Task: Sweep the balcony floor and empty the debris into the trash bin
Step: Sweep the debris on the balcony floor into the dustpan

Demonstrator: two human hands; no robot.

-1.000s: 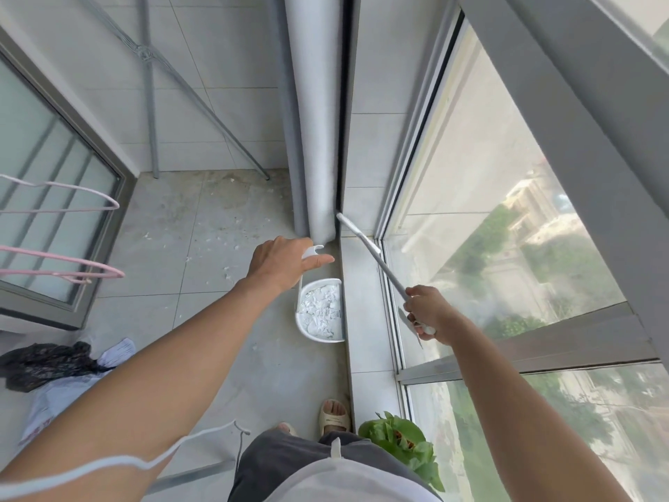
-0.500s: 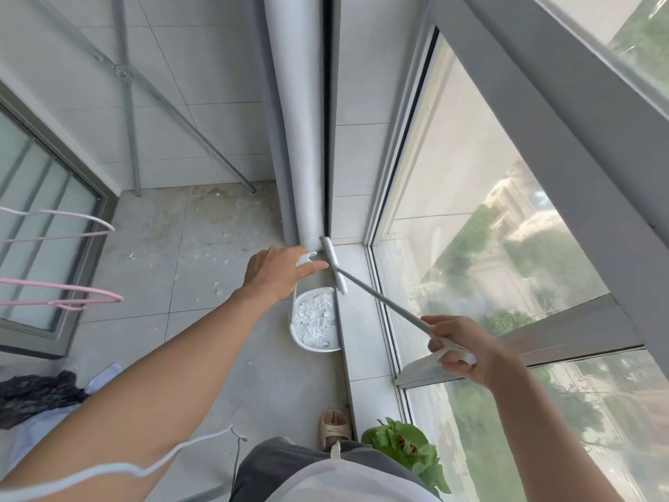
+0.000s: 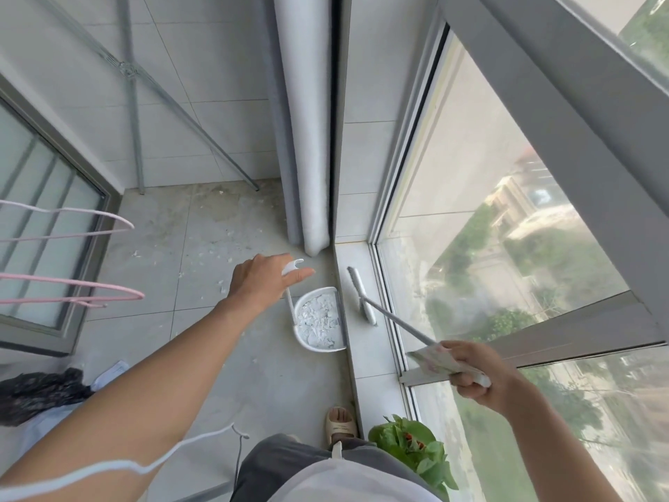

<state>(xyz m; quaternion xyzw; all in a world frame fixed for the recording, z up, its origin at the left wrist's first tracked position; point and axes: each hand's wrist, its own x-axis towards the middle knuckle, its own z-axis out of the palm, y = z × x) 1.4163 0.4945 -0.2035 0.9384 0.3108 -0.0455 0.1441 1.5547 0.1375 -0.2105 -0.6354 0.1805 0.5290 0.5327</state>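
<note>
At the far left a black bag point(image 3: 34, 393) lies crumpled on the balcony floor point(image 3: 159, 320), and pink hangers point(image 3: 90, 295) jut in above it. White flakes of debris point(image 3: 202, 255) are scattered over the tiles further in, so sweeping looks unfinished. The left hand point(image 3: 266, 280) reaches forward, fingers curled round the top of the dustpan's upright handle point(image 3: 289, 284), probably to keep the pan steady. The dustpan point(image 3: 318, 320) sits on the floor tight against the edge of the window ledge point(image 3: 365, 356), already loaded with white scraps, apparently placed to catch whatever comes off the ledge. The broom head point(image 3: 362, 295) rests on that ledge. The right hand point(image 3: 474, 375) grips the broom's handle end together with a folded cloth or paper. No trash bin is in view.
</note>
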